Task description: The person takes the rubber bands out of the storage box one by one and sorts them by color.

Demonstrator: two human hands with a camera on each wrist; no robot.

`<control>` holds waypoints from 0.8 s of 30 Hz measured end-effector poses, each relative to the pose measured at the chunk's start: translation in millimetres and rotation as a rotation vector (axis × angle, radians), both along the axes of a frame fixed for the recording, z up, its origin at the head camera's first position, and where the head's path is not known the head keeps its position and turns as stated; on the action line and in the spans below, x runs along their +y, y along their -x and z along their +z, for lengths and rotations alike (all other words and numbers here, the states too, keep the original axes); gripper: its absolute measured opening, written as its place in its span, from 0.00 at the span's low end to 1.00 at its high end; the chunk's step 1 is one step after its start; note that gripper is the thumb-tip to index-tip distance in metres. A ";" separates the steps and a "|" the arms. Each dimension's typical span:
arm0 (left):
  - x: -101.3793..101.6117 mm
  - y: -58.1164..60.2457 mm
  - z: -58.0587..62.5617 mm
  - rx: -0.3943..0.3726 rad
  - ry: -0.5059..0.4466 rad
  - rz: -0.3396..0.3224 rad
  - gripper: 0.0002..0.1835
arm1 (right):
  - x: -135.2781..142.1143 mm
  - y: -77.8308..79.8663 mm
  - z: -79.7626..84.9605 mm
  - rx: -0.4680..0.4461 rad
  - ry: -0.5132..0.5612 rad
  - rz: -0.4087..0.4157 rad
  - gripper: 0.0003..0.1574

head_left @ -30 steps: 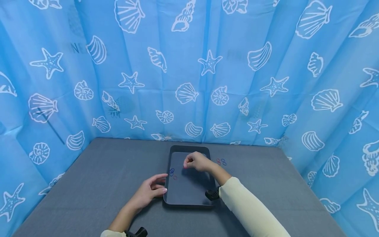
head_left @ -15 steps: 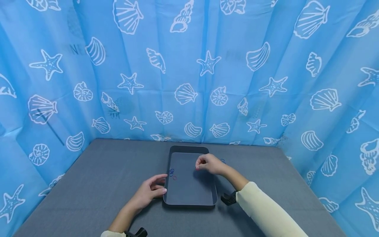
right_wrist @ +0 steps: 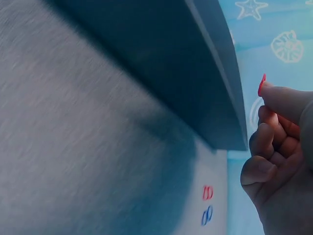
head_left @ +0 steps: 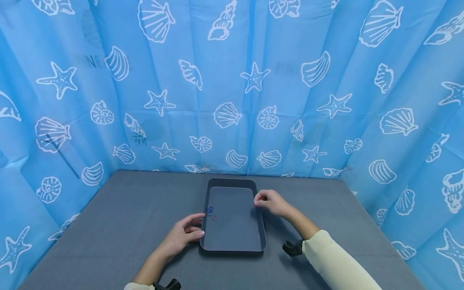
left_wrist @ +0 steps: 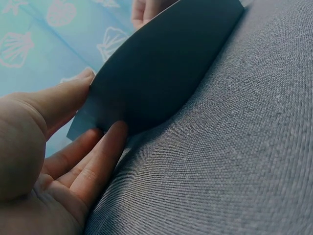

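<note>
My right hand (head_left: 272,201) is over the tray's right rim, its thumb and finger pinching a small red ring (right_wrist: 262,85). The dark grey rectangular tray (head_left: 235,237) lies on the table, in the middle of the head view. Inside it near the left wall lie overlapping blue rings (head_left: 210,209) and one red ring (head_left: 214,218). My left hand (head_left: 183,231) rests with extended fingertips and thumb against the tray's left wall; in the left wrist view these fingers (left_wrist: 105,152) touch its outer side.
Beyond the tray's right side, a red pair of rings (right_wrist: 207,192) and a blue pair of rings (right_wrist: 207,215) lie on the table, hidden behind my right hand in the head view. A blue shell-patterned curtain (head_left: 174,133) encloses the grey cloth-covered table (head_left: 145,201).
With the red ring still pinched, my right hand has moved rightward from above the tray's middle to its right rim. My left hand and the tray have stayed put.
</note>
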State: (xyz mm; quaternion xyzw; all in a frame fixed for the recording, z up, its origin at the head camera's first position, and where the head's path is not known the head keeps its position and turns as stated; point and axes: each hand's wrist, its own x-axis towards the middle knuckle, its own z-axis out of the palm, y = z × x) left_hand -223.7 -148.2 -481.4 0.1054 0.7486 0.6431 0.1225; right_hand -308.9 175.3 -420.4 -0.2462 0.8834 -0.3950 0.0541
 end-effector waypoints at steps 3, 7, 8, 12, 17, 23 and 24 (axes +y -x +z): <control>-0.5 0.2 -0.7 0.006 -0.007 -0.004 0.27 | 7.6 -1.7 -4.5 -0.010 0.022 -0.028 0.05; -1.0 0.2 -1.0 0.012 -0.009 -0.008 0.27 | 16.6 -3.7 -10.3 -0.006 0.036 -0.064 0.05; -1.1 0.2 -1.2 0.013 -0.008 -0.008 0.28 | 18.6 -4.0 -12.0 -0.003 0.036 -0.070 0.05; -1.4 0.6 -2.0 0.011 -0.016 -0.010 0.28 | 26.4 -5.5 -18.7 0.001 0.026 -0.083 0.04; -1.9 0.9 -2.4 0.008 -0.024 -0.015 0.27 | 34.9 -7.0 -27.0 -0.016 0.026 -0.108 0.04; -1.6 0.1 -1.6 0.006 -0.022 -0.016 0.27 | 43.0 -6.5 -33.2 -0.032 0.044 -0.194 0.04; -1.5 0.0 -1.5 0.007 -0.022 -0.016 0.28 | 43.9 -6.1 -33.9 -0.033 0.044 -0.214 0.04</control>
